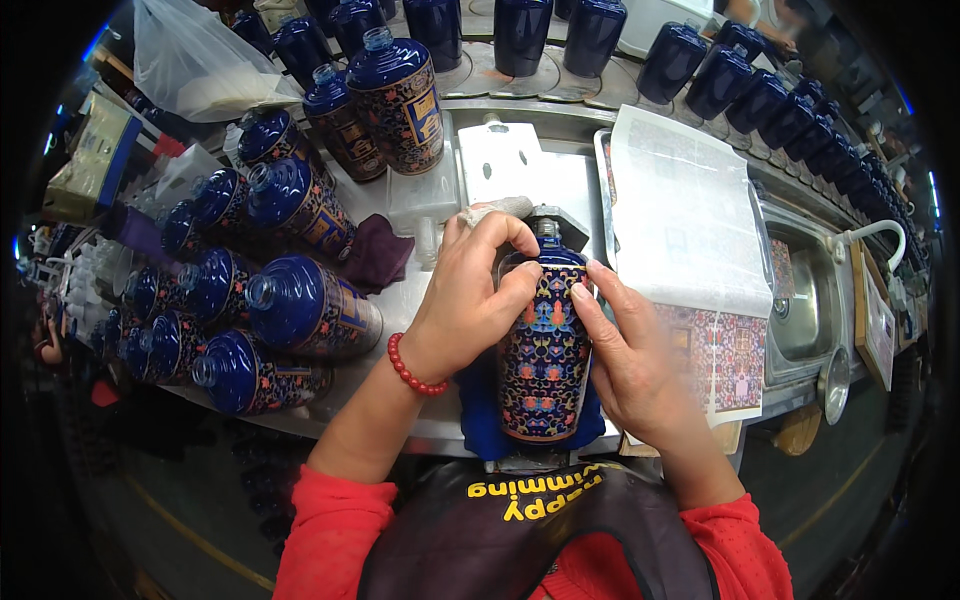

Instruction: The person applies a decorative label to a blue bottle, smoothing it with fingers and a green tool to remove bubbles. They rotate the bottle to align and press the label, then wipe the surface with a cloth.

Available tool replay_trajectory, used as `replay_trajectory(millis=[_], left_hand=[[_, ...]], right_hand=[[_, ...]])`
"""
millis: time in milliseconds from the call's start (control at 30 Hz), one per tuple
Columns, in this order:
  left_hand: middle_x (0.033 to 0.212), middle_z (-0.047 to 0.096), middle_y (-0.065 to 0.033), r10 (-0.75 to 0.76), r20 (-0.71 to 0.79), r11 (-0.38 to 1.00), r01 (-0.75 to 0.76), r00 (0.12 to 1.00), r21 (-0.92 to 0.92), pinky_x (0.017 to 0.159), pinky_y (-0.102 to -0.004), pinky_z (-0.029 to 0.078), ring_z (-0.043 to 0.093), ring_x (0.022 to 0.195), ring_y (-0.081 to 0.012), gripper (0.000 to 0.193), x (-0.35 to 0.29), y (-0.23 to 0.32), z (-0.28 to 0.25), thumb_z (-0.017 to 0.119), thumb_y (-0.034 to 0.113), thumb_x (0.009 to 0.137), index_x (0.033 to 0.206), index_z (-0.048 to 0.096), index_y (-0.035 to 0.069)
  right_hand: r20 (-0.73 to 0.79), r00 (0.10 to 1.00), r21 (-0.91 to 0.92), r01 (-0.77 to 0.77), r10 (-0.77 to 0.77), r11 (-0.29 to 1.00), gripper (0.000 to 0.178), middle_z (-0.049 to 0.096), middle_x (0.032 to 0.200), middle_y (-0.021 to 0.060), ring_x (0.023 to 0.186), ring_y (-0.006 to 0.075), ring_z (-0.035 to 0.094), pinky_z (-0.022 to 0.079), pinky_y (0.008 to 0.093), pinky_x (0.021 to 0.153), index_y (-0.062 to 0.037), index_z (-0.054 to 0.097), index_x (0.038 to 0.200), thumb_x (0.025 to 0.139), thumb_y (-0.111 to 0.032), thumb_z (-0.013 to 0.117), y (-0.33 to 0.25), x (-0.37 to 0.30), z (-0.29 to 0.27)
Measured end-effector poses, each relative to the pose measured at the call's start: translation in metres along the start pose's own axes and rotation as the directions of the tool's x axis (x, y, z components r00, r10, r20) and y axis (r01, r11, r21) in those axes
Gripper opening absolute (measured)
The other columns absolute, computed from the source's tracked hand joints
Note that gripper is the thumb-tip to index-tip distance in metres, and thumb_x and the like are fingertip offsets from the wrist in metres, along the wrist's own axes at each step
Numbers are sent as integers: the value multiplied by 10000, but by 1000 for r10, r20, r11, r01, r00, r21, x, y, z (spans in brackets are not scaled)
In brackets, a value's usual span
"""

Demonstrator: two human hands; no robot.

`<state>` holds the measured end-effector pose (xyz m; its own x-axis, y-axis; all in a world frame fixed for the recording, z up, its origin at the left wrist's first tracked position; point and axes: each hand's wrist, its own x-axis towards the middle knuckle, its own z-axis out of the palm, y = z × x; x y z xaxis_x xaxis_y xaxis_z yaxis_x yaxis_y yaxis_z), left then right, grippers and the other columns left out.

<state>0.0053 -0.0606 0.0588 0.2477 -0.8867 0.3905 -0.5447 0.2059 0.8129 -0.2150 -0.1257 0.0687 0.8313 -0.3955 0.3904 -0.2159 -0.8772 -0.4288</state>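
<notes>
A dark blue bottle (545, 350) with a colourful floral pattern lies in front of me, its neck pointing away, on a blue cloth (480, 425). My left hand (465, 290), with a red bead bracelet (405, 368) at the wrist, holds the bottle's upper left shoulder. Its thumb presses near the pattern's top edge, and the index finger curls toward the neck. My right hand (630, 350) grips the right side, thumb and fingertips against the pattern's upper right edge. Just beyond the neck is a metal fixture (560, 222), partly covered.
Patterned blue bottles (300, 300) crowd the left, beside a purple cloth (380, 250). Plain blue bottles (520, 35) line a curved conveyor at the back. Right of me lie patterned sheets (738, 365) partly under white paper (675, 190), then a metal sink (805, 320) and a strainer (833, 385).
</notes>
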Motion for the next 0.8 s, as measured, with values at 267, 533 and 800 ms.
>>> replay_trajectory(millis=[267, 533, 800], left_hand=[[1002, 631, -94, -85, -85, 994, 78, 993, -82, 965, -399, 389, 500, 1000, -290, 161, -2, -4, 11, 646, 163, 909, 1003, 603, 40], [989, 656, -86, -142, -50, 975, 131, 989, -179, 967, -388, 375, 507, 975, -265, 163, -3, -9, 10, 635, 183, 924, 1009, 609, 46], [1011, 655, -83, -127, -72, 980, 114, 989, -163, 987, -383, 367, 515, 1002, -263, 176, -2, -10, 13, 646, 169, 900, 1025, 611, 49]], right_hand=[[11, 1000, -22, -20, 20, 1000, 701, 456, 1490, 236, 1254, 407, 535, 470, 481, 1037, -1, 531, 1429, 747, 118, 643, -3, 2, -1], [33, 998, 0, -57, 57, 998, 710, 453, 1530, 220, 1340, 398, 521, 447, 464, 1078, -53, 519, 1466, 786, 132, 607, -3, 1, -3], [39, 998, 16, -56, 55, 998, 715, 443, 1532, 233, 1348, 407, 511, 438, 470, 1089, -47, 511, 1469, 785, 140, 602, -2, 0, -2]])
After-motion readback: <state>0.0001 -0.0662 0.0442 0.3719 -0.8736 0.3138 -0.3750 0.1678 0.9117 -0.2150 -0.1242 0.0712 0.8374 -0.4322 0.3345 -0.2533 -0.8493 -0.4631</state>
